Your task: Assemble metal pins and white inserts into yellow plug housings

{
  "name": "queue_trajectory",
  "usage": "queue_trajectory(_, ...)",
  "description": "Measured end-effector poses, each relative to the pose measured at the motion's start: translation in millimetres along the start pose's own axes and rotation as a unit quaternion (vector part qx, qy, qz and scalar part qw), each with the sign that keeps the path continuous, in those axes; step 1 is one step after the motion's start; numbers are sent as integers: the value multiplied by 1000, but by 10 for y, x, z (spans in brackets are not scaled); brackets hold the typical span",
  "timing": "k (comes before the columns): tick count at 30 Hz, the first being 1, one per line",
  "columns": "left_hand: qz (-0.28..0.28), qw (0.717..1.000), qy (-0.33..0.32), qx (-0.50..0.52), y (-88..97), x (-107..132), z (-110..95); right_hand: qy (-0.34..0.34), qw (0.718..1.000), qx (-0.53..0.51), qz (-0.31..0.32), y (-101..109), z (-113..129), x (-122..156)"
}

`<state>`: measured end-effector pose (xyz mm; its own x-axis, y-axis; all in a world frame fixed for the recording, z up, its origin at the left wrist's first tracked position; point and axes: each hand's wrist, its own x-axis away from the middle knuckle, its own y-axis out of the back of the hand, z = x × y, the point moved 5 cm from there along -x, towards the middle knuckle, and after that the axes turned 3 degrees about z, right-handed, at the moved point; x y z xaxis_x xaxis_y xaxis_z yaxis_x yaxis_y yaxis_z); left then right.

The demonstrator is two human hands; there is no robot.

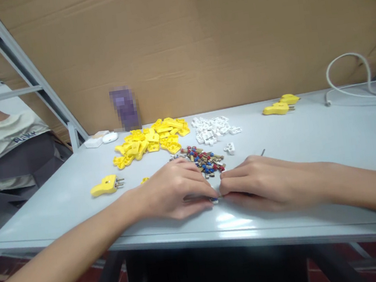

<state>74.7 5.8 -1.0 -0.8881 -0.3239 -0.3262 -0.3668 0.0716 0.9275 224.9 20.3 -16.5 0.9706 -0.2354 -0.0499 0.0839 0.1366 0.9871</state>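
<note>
My left hand is closed in a pinch near the table's front edge, with a small blue-and-metal plug part at its fingertips. Close against it from the right, my right hand is also closed; what its fingers hold is mostly hidden. A thin dark rod sticks up behind the right hand, and I cannot tell whether that hand grips it. Just beyond both hands lies a pile of small brass parts with red and blue pieces. One white plastic insert sits apart beside that pile.
Yellow plug shell halves and white inserts are heaped further back. A yellow plug with pins lies left; more yellow plugs lie back right, near a white cable. Cardboard walls the rear. Another person is at left.
</note>
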Motion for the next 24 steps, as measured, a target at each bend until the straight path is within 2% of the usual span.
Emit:
queue_trajectory(5,-15,999,-26,-35,3,3,-41,12,1000,4,-5,8,19,11)
queue_trajectory(11,-5,999,-26,-33,-4,1,-52,-15,1000,-22,15,-4,17,4)
queue_trajectory(15,-4,999,-18,-36,-6,0,-45,-9,999,-33,16,35,-20,12)
queue_trajectory(20,-7,999,-8,-31,-28,6,-8,-19,999,-44,-16,135,-117,42)
queue_trajectory(24,-30,999,-12,-17,-8,5,14,-12,998,-53,-34,108,-79,19)
